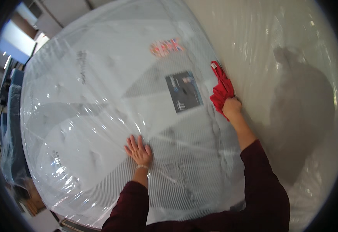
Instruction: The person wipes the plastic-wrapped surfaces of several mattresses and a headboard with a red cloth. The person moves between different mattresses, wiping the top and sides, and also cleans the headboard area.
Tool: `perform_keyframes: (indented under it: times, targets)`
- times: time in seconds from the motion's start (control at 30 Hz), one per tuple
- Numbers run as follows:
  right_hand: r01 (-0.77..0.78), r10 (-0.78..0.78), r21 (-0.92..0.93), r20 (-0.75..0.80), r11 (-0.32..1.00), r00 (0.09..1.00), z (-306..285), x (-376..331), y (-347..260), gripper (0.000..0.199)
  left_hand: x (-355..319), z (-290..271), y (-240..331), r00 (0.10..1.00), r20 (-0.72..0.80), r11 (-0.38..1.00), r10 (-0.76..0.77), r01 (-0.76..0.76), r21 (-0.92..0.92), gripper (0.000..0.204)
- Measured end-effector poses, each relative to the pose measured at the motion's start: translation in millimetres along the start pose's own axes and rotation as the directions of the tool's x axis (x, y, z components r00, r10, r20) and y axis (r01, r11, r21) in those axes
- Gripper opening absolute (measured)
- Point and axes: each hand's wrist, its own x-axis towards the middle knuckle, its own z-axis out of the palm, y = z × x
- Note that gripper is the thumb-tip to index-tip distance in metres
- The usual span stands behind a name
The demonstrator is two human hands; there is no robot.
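A large grey-white mattress point(146, 116) wrapped in clear plastic film spreads out below me. My left hand point(139, 151) lies flat on the film near the middle, fingers spread, with nothing in it. At the mattress's right edge my right hand point(232, 106) is closed on a bunched red cloth point(222, 89), which carries a small white tag at its far end. Between the hands, farther away, a dark rectangular card point(184, 92) lies at the mattress surface. Beyond it shows a colourful printed label point(167, 47).
Right of the mattress stands a pale, film-covered surface point(250, 34) with my shadow on it. At the far left are a blue plastic-wrapped item point(13, 127) and a brown wooden-looking piece point(33, 199). Along the upper left runs a light panel point(66, 13).
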Motion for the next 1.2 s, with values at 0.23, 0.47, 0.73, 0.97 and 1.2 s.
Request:
perform_keyframes:
  times: [0.23,0.47,0.73,0.97,1.2]
  targets:
    - [-0.338,0.299,0.068,0.330,0.939,0.895,106.7,-392.4,131.1,0.023,-3.2,-1.0,1.0,0.997,-0.078,0.998,0.025,-0.021,0.051,0.052]
    - [-0.527,0.527,-0.241,0.687,0.815,0.500,184.0,-745.8,221.4,0.030,-5.0,0.9,-1.5,0.994,-0.091,0.994,0.057,-0.048,0.095,0.052]
    - [-0.528,0.569,0.547,0.111,0.650,0.815,29.7,-706.4,77.6,0.048,-71.2,-48.7,-37.4,0.924,0.196,0.930,0.328,-0.353,0.106,0.063]
    - [0.008,-0.003,0.690,-0.008,0.724,1.000,88.2,-620.5,-94.5,0.037,-377.6,-148.4,-67.8,0.560,0.517,0.721,0.647,-0.671,-0.175,0.070]
    - [-0.605,0.739,0.722,0.197,0.335,0.645,128.2,-652.2,59.9,0.030,-420.7,-209.0,-111.5,0.376,0.682,0.743,0.627,-0.552,-0.379,0.058]
